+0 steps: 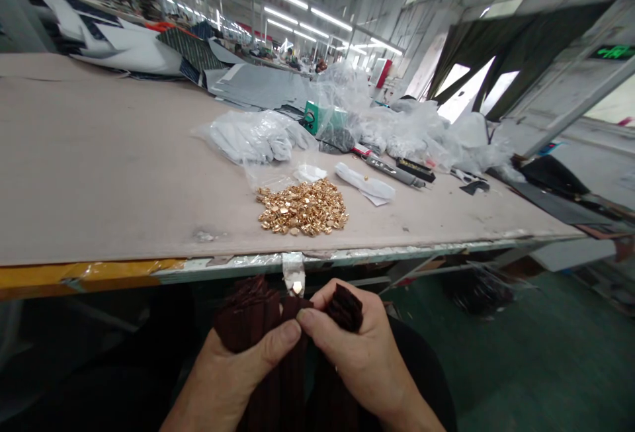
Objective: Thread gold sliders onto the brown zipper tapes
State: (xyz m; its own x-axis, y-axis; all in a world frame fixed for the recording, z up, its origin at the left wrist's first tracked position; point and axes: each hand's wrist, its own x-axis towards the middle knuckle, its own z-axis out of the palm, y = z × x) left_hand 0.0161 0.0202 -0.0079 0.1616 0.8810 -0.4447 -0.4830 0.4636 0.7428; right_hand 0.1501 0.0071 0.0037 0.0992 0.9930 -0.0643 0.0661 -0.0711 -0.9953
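Below the table edge, my left hand (233, 369) is closed around a thick bundle of dark maroon fabric strips (251, 313). My right hand (354, 352) pinches the end of a strip between thumb and forefinger, and a folded maroon end (346, 308) sticks out of its curled fingers. The two thumbs nearly meet in front of a small holder wrapped in whitish tape (292, 266), fixed to the table edge. A shiny gold-coloured piece (297, 288) sits at its lower tip. Just beyond, small gold metal pieces (302, 207) lie heaped on the table (124, 174).
Behind the heap are a clear bag of white items (258, 137), a folded white paper (364, 184), a grey pen-shaped tool (394, 171) and a green box (322, 118). Crumpled plastic (426, 131) spreads right. Cloth layers (124, 42) lie at the back left.
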